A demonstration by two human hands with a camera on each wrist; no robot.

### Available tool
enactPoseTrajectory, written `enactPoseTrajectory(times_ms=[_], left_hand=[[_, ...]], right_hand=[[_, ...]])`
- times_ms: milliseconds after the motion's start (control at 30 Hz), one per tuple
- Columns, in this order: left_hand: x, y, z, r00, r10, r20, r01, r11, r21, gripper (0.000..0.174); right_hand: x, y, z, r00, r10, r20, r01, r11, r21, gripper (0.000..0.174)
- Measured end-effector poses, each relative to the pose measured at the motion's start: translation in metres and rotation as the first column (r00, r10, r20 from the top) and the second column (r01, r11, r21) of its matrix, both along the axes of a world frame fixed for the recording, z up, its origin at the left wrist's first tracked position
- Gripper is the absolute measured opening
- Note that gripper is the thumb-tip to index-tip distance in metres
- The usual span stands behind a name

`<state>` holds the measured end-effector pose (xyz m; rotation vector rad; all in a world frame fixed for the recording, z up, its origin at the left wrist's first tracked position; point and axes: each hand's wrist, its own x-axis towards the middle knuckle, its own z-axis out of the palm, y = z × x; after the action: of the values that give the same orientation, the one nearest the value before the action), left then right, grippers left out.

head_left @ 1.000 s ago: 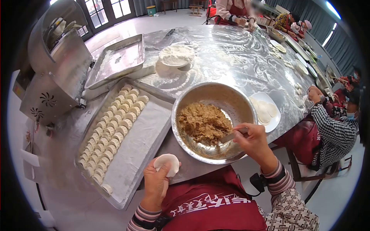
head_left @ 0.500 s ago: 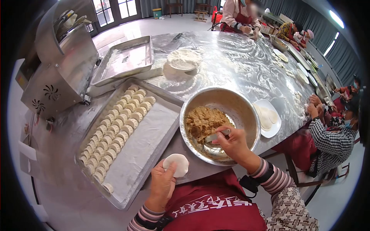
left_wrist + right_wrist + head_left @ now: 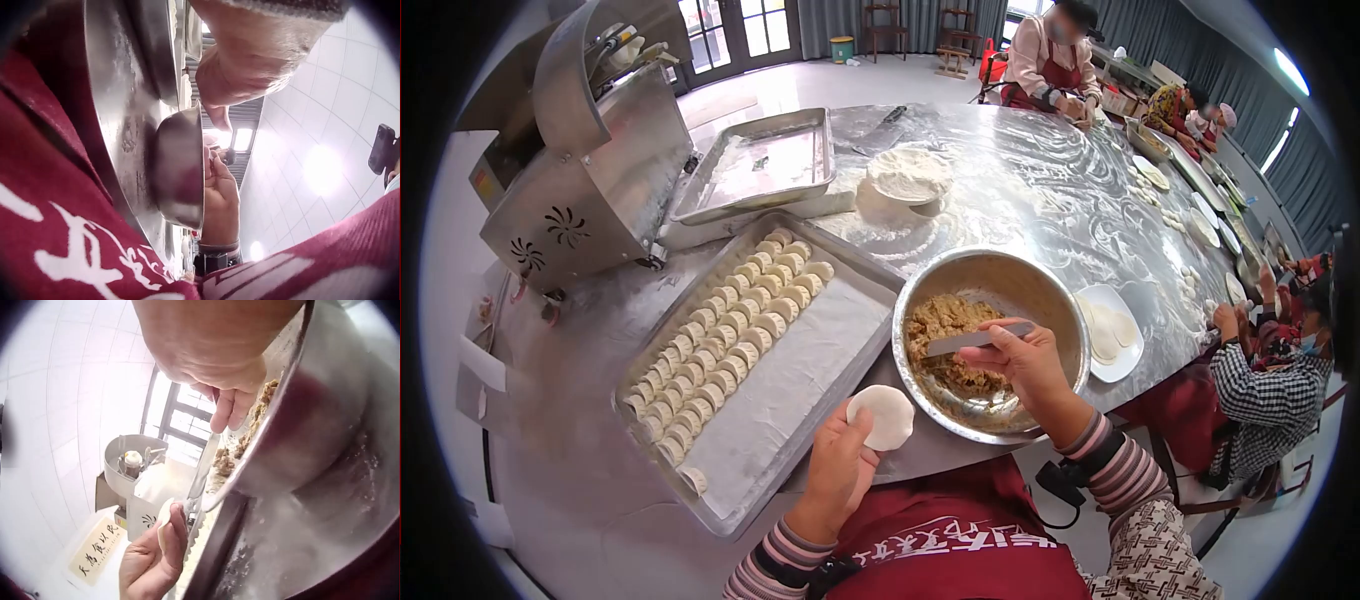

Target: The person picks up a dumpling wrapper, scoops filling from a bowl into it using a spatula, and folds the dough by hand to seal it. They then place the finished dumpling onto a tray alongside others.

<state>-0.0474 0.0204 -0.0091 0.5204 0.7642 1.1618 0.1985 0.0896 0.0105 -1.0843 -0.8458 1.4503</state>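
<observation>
In the head view my left hand [image 3: 840, 465] pinches a round dumpling wrapper [image 3: 887, 420], thumb across its face, just in front of the steel bowl [image 3: 1062, 300]. My right hand [image 3: 1032, 368] grips a flat filling spatula [image 3: 962, 342] over the bowl. Brown minced filling [image 3: 948, 312] lies heaped beneath it. The right wrist view shows the spatula [image 3: 205, 465] angled down toward the bowl rim, with the wrapper [image 3: 166, 528] close to its far end. In the left wrist view the bowl's side hides part of the right hand [image 3: 220, 190].
Left of the bowl, a lined tray [image 3: 805, 400] carries rows of folded dumplings [image 3: 735, 335]. A white plate [image 3: 1125, 365] with flat wrappers [image 3: 1105, 330] stands at the right. Beyond are a bowl of flour [image 3: 910, 175], another tray [image 3: 765, 165] and a steel machine [image 3: 585, 190]. Other people work around the table.
My right hand has lifted the spatula from low in the filling and moved it left to above the heap. The left hand keeps the wrapper; the head view has shifted.
</observation>
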Motion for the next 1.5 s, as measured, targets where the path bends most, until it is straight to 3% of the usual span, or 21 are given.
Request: enactPoseTrajectory(times_ms=[133, 267, 300, 333, 367, 400, 433, 467, 533, 633, 833, 967, 1033, 1100, 1167, 1200, 1233, 1300, 1433, 1500], left_hand=[[0.013, 0.014, 0.015, 0.989, -0.090, 0.117, 0.088, 0.996, 0.016, 0.045], [0.037, 0.026, 0.025, 0.976, -0.096, 0.198, 0.106, 0.994, -0.039, 0.054], [0.042, 0.027, 0.028, 0.962, -0.109, 0.251, 0.121, 0.992, -0.034, 0.055], [0.048, 0.027, 0.029, 0.945, -0.122, 0.303, 0.137, 0.990, -0.029, 0.055], [0.052, 0.028, 0.028, 0.945, -0.122, 0.303, 0.137, 0.990, -0.029, 0.055], [0.056, 0.030, 0.025, 0.936, -0.131, 0.328, 0.146, 0.989, -0.022, 0.056], [0.060, 0.031, 0.024, 0.925, -0.139, 0.353, 0.154, 0.988, -0.014, 0.056], [0.064, 0.031, 0.026, 0.925, -0.140, 0.353, 0.154, 0.988, -0.013, 0.056], [0.070, 0.031, 0.032, 0.938, -0.131, 0.322, 0.151, 0.988, -0.039, 0.056], [0.076, 0.031, 0.031, 0.946, -0.059, 0.319, 0.089, 0.993, -0.083, 0.055], [0.074, 0.030, 0.028, 0.963, -0.077, 0.259, 0.100, 0.992, -0.080, 0.054], [0.069, 0.028, 0.031, 0.956, -0.064, 0.287, 0.078, 0.996, -0.035, 0.055], [0.059, 0.030, 0.023, 0.966, 0.004, 0.259, 0.017, 0.997, -0.082, 0.058], [0.044, 0.029, 0.022, 0.974, -0.038, 0.225, 0.049, 0.998, -0.043, 0.059], [0.034, 0.026, 0.025, 0.976, 0.050, 0.214, -0.051, 0.999, -0.001, 0.059], [0.029, 0.023, 0.026, 0.978, 0.066, 0.196, -0.069, 0.998, 0.009, 0.058], [0.025, 0.021, 0.026, 0.980, 0.059, 0.191, -0.061, 0.998, 0.007, 0.058], [0.017, 0.016, 0.026, 0.981, 0.116, 0.158, -0.113, 0.993, -0.029, 0.057], [0.007, 0.008, 0.023, 0.984, 0.102, 0.145, -0.097, 0.994, -0.044, 0.056], [0.002, 0.007, 0.017, 0.984, 0.085, 0.156, -0.076, 0.995, -0.064, 0.055]], right_hand=[[0.012, -0.012, 0.019, 0.968, -0.035, -0.248, 0.021, 0.998, -0.062, 0.019], [0.013, -0.045, 0.032, 0.984, -0.046, -0.171, 0.069, 0.989, 0.132, 0.017], [0.012, -0.056, 0.030, 0.994, -0.057, 0.089, 0.024, 0.939, 0.342, 0.016], [0.012, -0.063, 0.028, 0.935, -0.121, 0.335, -0.076, 0.852, 0.519, 0.014], [0.013, -0.064, 0.026, 0.935, -0.121, 0.334, -0.075, 0.852, 0.519, 0.014], [0.015, -0.065, 0.024, 0.778, -0.254, 0.575, -0.327, 0.617, 0.716, 0.014], [0.017, -0.066, 0.022, 0.564, -0.461, 0.686, -0.607, 0.332, 0.722, 0.015], [0.016, -0.069, 0.023, 0.564, -0.461, 0.685, -0.607, 0.331, 0.722, 0.015], [0.010, -0.079, 0.026, 0.330, -0.599, 0.729, -0.818, 0.203, 0.537, 0.018], [0.016, -0.088, 0.028, 0.351, -0.603, 0.716, -0.802, 0.201, 0.562, 0.019], [0.018, -0.092, 0.046, 0.408, -0.601, 0.687, -0.747, 0.212, 0.630, 0.018], [0.011, -0.084, 0.040, 0.355, -0.597, 0.720, -0.804, 0.198, 0.561, 0.014], [0.012, -0.083, 0.045, 0.485, -0.557, 0.674, -0.711, 0.197, 0.675, 0.011], [0.013, -0.081, 0.050, 0.522, -0.565, 0.638, -0.628, 0.252, 0.737, 0.012], [0.014, -0.079, 0.044, 0.564, -0.510, 0.650, -0.332, 0.581, 0.743, 0.014], [0.011, -0.070, 0.039, 0.643, -0.461, 0.612, -0.238, 0.639, 0.732, 0.016], [0.010, -0.063, 0.034, 0.643, -0.465, 0.609, -0.229, 0.642, 0.732, 0.016], [0.007, -0.051, 0.021, 0.694, -0.281, 0.663, -0.164, 0.835, 0.526, 0.016], [-0.005, -0.032, 0.010, 0.718, -0.192, 0.669, -0.185, 0.874, 0.450, 0.015], [-0.011, -0.023, 0.004, 0.706, -0.239, 0.666, -0.205, 0.831, 0.517, 0.015]])
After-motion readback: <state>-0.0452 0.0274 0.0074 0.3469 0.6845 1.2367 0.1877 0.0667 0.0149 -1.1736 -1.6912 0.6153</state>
